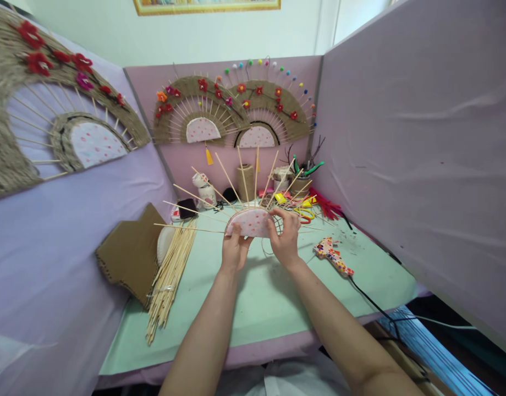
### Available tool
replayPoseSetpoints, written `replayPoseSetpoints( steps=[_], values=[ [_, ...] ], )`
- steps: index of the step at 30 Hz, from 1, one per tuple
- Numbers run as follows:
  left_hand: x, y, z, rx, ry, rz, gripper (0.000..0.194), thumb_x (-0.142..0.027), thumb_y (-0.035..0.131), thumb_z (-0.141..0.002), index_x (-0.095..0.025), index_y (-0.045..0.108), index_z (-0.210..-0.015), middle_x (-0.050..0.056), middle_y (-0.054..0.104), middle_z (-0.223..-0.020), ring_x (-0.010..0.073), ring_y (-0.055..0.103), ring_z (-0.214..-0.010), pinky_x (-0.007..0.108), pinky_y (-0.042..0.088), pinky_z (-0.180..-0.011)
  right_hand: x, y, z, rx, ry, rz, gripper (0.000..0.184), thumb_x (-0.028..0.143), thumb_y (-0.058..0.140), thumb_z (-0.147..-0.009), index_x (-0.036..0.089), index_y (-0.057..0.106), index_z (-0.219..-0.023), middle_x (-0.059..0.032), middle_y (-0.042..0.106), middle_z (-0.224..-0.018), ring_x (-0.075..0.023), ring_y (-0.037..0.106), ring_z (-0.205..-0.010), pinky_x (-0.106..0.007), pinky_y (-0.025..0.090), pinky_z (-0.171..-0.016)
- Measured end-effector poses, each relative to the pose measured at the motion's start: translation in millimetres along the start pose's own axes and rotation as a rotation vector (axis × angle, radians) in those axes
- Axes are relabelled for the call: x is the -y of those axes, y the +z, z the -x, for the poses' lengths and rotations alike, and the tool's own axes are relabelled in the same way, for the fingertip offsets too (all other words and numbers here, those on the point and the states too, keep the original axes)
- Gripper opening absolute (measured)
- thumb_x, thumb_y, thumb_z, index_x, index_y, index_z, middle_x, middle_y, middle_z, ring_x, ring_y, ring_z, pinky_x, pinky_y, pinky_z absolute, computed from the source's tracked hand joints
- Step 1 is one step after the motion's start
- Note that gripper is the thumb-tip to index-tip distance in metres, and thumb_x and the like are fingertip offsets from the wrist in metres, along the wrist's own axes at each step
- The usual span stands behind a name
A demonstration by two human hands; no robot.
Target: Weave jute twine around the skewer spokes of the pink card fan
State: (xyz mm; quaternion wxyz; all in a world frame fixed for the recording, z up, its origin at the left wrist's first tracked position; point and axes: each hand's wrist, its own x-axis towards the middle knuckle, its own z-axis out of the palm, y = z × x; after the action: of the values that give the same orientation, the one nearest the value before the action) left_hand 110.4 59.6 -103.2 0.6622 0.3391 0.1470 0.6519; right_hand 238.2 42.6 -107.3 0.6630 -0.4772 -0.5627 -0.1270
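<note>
1. The glue gun (335, 257) lies on the right part of the counter (203, 297).
2. To its left, above the counter, the person holds a speckled half-disc (253, 223), thin sticks (225, 172) radiating from its curved edge.
3. The left hand (234, 252), farther from the glue gun, has its grip closed on the half-disc's lower left, thumb in front.
4. The right hand (286, 236), nearer the glue gun, closes its grip at the right end; whether it also pinches the loose twine (280, 224) cannot be told.
5. Well left of the glue gun lie a stick bundle (174, 269) and brown cardboard (129, 253).
6. Beyond the glue gun are yellow-handled scissors (306, 213).
</note>
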Motion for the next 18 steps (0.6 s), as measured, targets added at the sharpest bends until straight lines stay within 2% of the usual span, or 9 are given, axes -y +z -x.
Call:
replayPoseSetpoints(
  steps=[3, 6, 8, 10, 12, 16, 18],
  values=[
    [-0.6, -2.7, -1.7, -0.05, 0.003, 0.028, 0.031, -0.035, 0.072, -0.076, -0.021, 0.066, -0.103, 0.008, 0.067, -0.109, 0.0221, 0.061, -0.105, 0.047, 0.047, -0.096, -0.5, -1.5, 2.3, -0.075, 0.025, -0.042, 0.031, 0.028, 0.055, -0.087, 0.021, 0.05, -0.117, -0.0097, 0.057, -0.109, -0.0229, 0.052, -0.102, -0.043, 0.04, -0.092],
    [-2.7, -5.0, -4.1, -0.091, 0.012, 0.072, 0.032, -0.034, 0.074, -0.075, -0.021, 0.066, -0.103, 0.009, 0.067, -0.109, 0.0237, 0.059, -0.109, 0.048, 0.047, -0.097, -1.9, -3.1, 7.5, -0.106, 0.158, -0.125, 0.026, 0.032, 0.056, -0.086, 0.019, 0.053, -0.108, -0.0077, 0.058, -0.1, -0.0207, 0.054, -0.093, -0.039, 0.042, -0.088],
    [-4.5, -6.4, -5.8, -0.131, 0.018, 0.109, 0.03, -0.033, 0.074, -0.075, -0.021, 0.065, -0.101, 0.01, 0.067, -0.11, 0.0247, 0.058, -0.113, 0.05, 0.046, -0.098, -4.3, -3.6, 11.3, -0.072, 0.332, -0.209, 0.019, 0.036, 0.055, -0.086, 0.019, 0.057, -0.094, -0.0039, 0.058, -0.086, -0.0183, 0.054, -0.083, -0.035, 0.043, -0.083],
    [-6.0, -8.0, -7.6, -0.172, 0.019, 0.147, 0.025, -0.032, 0.073, -0.077, -0.02, 0.065, -0.097, 0.01, 0.067, -0.111, 0.025, 0.057, -0.115, 0.051, 0.045, -0.099, -8.0, -3.4, 14.1, -0.02, 0.521, -0.305, 0.022, 0.041, 0.055, -0.084, 0.019, 0.056, -0.08, -0.0008, 0.057, -0.075, -0.0164, 0.052, -0.075, -0.032, 0.042, -0.077],
    [-7.3, -9.7, -9.5, -0.199, 0.022, 0.178, 0.021, -0.031, 0.07, -0.08, -0.019, 0.065, -0.096, 0.01, 0.067, -0.111, 0.0244, 0.058, -0.115, 0.051, 0.045, -0.099, -12.0, -2.8, 15.6, 0.021, 0.641, -0.378, 0.028, 0.045, 0.056, -0.082, 0.019, 0.055, -0.073, 0.0012, 0.054, -0.068, -0.0151, 0.05, -0.069, -0.029, 0.041, -0.071],
    [-9.9, -11.5, -12.7, -0.24, 0.019, 0.223, 0.022, -0.032, 0.063, -0.086, -0.018, 0.064, -0.103, 0.012, 0.067, -0.114, 0.023, 0.059, -0.114, 0.05, 0.046, -0.1, -16.7, -1.3, 16.8, 0.091, 0.708, -0.45, 0.037, 0.051, 0.059, -0.08, 0.02, 0.051, -0.061, 0.0035, 0.049, -0.057, -0.0134, 0.045, -0.06, -0.027, 0.038, -0.063],
    [-11.2, -11.0, -13.4, -0.262, 0.0, 0.25, 0.023, -0.032, 0.059, -0.088, -0.018, 0.063, -0.106, 0.013, 0.066, -0.117, 0.0228, 0.059, -0.115, 0.049, 0.047, -0.099, -16.6, 0.2, 17.3, 0.153, 0.734, -0.506, 0.04, 0.054, 0.061, -0.078, 0.02, 0.052, -0.058, 0.0025, 0.052, -0.056, -0.0141, 0.048, -0.06, -0.028, 0.039, -0.064]
  ],
)
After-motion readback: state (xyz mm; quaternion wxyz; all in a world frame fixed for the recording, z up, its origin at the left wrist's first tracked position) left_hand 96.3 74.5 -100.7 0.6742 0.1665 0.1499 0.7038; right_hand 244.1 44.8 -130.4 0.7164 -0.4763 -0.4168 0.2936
